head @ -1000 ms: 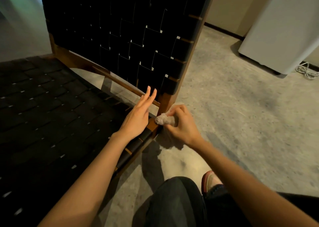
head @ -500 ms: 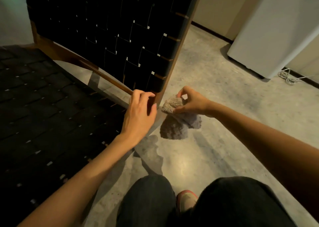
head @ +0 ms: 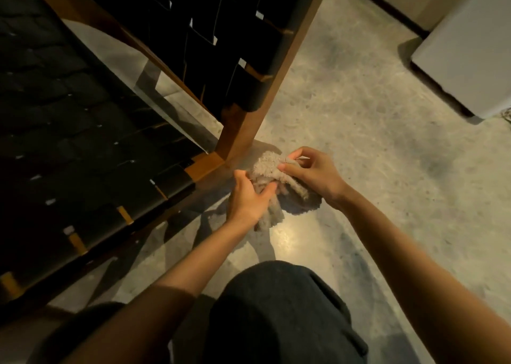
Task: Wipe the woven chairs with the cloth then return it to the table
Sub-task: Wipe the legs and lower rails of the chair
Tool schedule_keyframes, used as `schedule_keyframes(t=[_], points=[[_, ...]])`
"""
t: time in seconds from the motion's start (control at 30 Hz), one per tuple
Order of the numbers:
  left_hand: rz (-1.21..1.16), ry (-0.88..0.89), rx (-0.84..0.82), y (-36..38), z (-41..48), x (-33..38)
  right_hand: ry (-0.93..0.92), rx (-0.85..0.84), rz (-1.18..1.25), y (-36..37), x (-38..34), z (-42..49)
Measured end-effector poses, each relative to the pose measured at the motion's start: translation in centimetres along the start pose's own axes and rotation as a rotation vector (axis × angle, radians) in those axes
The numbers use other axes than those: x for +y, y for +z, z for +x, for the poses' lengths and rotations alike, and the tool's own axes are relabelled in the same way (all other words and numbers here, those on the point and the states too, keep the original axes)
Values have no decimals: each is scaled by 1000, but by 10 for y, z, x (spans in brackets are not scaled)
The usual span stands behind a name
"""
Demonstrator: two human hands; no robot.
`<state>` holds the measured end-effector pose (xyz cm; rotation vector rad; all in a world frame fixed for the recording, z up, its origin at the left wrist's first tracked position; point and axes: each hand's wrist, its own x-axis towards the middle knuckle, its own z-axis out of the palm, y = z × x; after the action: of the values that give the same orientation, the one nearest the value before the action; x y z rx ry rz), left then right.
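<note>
We see the chair (head: pixel 138 114) cut off at the top and left edges. The left hand (head: pixel 249 200) covers part of the cloth (head: pixel 265 167). The white cabinet (head: pixel 470 45) runs past the right edge.

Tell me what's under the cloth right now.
The cloth, held by the left hand and right hand, hangs over bare concrete floor; the patch directly beneath is hidden.

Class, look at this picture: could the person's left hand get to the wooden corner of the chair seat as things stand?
Probably yes. The left hand grips the cloth just beside the wooden corner, and only bare floor shows between them; it would need to let go or carry the cloth along.
</note>
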<state>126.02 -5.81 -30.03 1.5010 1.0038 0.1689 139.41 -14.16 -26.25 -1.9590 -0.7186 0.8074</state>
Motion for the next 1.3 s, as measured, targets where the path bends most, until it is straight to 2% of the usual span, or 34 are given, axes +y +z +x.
schedule_keyframes(t=[0.17, 0.23, 0.3, 0.37, 0.47, 0.53, 0.63, 0.77, 0.87, 0.97, 1.03, 1.17, 1.3], points=[[-15, -24, 56, -8, 9, -35, -26, 13, -134, 4, 14, 24], [2, -44, 152, -12, 12, -52, -60, 31, -209, 4, 16, 34], [-15, -43, 280, -15, 14, -61, -146, 71, -421, 4, 18, 46], [-169, -18, 362, -11, 17, -63, -221, 130, -690, 5, 19, 57], [-320, -21, 507, 4, 23, -62, -309, 217, -836, 10, 18, 71], [-399, -79, 573, 12, 28, -60, -393, 244, -767, 15, 20, 77], [-605, -92, 549, 19, 34, -54, -492, 148, -349, 25, 23, 81], [-923, 12, 539, 29, 43, -44, -480, 78, 78, 34, 32, 76], [-917, 63, 514, 43, 46, -52, -382, -95, 284, 36, 44, 71], [-900, 89, 520, 54, 52, -54, -432, -258, 183, 37, 53, 75], [-908, 78, 549, 59, 62, -50, -530, -239, 24, 36, 59, 82], [-810, 75, 595, 67, 87, -51, -601, -222, -76, 32, 73, 100], [-708, 72, 536, 81, 115, -60, -566, -225, -172, 25, 100, 118]])
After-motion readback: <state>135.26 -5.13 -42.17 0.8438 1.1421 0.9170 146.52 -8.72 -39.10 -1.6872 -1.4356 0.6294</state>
